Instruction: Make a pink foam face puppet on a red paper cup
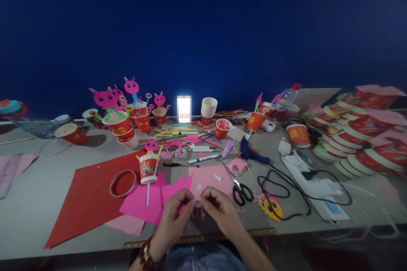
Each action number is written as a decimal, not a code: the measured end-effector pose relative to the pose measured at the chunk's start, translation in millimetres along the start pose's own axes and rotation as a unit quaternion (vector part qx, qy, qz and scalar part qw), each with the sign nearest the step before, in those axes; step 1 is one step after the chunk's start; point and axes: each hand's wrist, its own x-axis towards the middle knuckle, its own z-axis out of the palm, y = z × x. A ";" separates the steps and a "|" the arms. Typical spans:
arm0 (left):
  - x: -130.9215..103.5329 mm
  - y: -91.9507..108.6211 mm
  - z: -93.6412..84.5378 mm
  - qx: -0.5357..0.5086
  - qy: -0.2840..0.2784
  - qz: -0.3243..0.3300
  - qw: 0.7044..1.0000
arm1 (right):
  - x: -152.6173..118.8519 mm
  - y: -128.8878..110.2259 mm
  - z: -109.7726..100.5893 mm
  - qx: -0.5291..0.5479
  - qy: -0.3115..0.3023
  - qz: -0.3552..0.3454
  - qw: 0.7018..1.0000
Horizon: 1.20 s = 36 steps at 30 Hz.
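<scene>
Close together near the table's front edge, my left hand point(178, 211) and my right hand point(220, 211) are both closed in a pinch. Their fingertips meet on something tiny that I cannot make out. Small pink paper pieces point(197, 212) show just below the fingers. Behind the hands lies a light pink sheet point(208, 178) with small white scraps point(217, 177) on it. Black-handled scissors point(243, 194) rest to the right of my right hand. Left of my left hand is a cut magenta sheet point(143, 203), beside a paper cup with a pink figure point(148, 168).
A red sheet point(82, 194) and a tape roll point(122, 183) lie at left. Markers point(208, 159), a blue glue gun point(251, 152) and a purple glue stick point(227, 149) lie behind. Cables and a power strip point(313, 186) occupy the right, near stacked paper cups point(359, 135).
</scene>
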 end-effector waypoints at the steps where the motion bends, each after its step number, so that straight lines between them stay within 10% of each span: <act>1: 0.3 -0.5 0.7 -0.024 0.002 -0.012 1.000 | 0.5 0.3 -0.4 0.008 -0.004 0.005 1.000; 20: -3.0 -2.8 0.4 -0.134 0.023 -0.043 0.990 | 0.5 5.0 3.2 -0.085 0.029 -0.036 0.995; 26: -3.0 -3.9 -3.3 -0.016 0.039 -0.003 0.999 | -3.8 -6.2 2.3 -0.283 0.064 -0.203 0.935; 36: -7.2 0.0 -6.4 0.158 0.009 0.096 0.983 | -1.3 -12.3 4.2 -0.320 0.008 -0.209 0.924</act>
